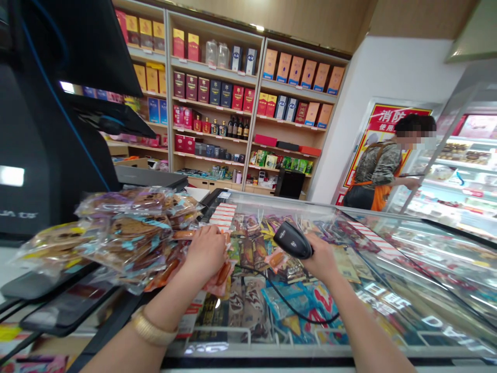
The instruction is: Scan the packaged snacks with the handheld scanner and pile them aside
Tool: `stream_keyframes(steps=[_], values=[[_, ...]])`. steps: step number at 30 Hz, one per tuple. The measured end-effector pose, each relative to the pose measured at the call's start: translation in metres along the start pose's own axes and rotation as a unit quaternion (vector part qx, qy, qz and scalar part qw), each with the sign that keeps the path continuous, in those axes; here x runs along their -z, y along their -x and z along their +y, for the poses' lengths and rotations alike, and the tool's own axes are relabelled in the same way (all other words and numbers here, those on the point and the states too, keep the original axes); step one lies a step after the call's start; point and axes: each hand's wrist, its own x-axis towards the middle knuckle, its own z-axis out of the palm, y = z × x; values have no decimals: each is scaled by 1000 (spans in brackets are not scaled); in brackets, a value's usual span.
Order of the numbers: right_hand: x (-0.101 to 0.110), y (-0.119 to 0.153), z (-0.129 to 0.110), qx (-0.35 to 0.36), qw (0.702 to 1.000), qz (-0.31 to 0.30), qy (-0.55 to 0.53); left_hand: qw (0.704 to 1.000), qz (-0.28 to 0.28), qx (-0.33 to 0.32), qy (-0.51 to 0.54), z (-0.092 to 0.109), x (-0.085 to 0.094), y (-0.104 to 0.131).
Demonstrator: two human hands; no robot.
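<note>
My right hand (321, 259) is wrapped around the grip of a black barcode scanner (292, 241), its head pointing to the left. From the scanner a black cable loops down over the glass top (217, 334) of a freezer. My left hand (207, 251) is closed over reddish packaged sausages (222, 277), with its fingertips partly hidden. Just left of it is a heap of clear bags of flat brown food (135, 233), with more sausage packs at its near side. A small sausage pack (276, 259) shows below the scanner head.
A black checkout terminal (34, 155) stands at the left, with dark flat devices (70, 300) and cables below it. Colourful packages (287, 295) lie under the glass. Shelves of boxed bottles (215, 93) line the back. A person in an orange apron (378, 160) stands by a lit display fridge (466, 171).
</note>
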Motion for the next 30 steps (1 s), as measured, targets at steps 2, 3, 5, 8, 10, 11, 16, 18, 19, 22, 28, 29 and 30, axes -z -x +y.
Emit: stream_keyframes(steps=[2,3,5,8,10,11,16,18,19,22,28,29,30], values=[[0,0,0,3,1000,-1,-6,1000,-1,-3,5,2,1,-1],[0,0,0,3,1000,-3,-8,1000,3,-6,11,2,1,-1],[1,-1,-1,1,1000,-2,-9,999,20,-6,32,2,3,-1],[1,-1,-2,-2,1000,2,-10,994,58,15,96,1,7,-3],[1,-1,-2,-2,1000,3,-12,977,87,46,188,2,8,-6],[1,-1,-2,-2,1000,4,-12,961,103,63,249,3,9,-7],[4,-4,-8,29,999,3,-19,793,78,140,588,14,6,-10],[6,-5,-13,52,998,3,-22,742,32,154,651,17,5,-10],[6,-5,-15,60,998,2,-25,734,19,151,662,18,5,-10],[7,-6,-20,70,997,-12,-39,748,11,108,654,16,3,-11],[8,-6,-24,79,996,-49,-10,828,36,53,557,11,-6,-14],[8,-7,-25,81,995,-55,-4,840,36,49,539,10,-7,-14],[9,-7,-25,83,995,-59,-1,849,36,44,525,10,-7,-14]])
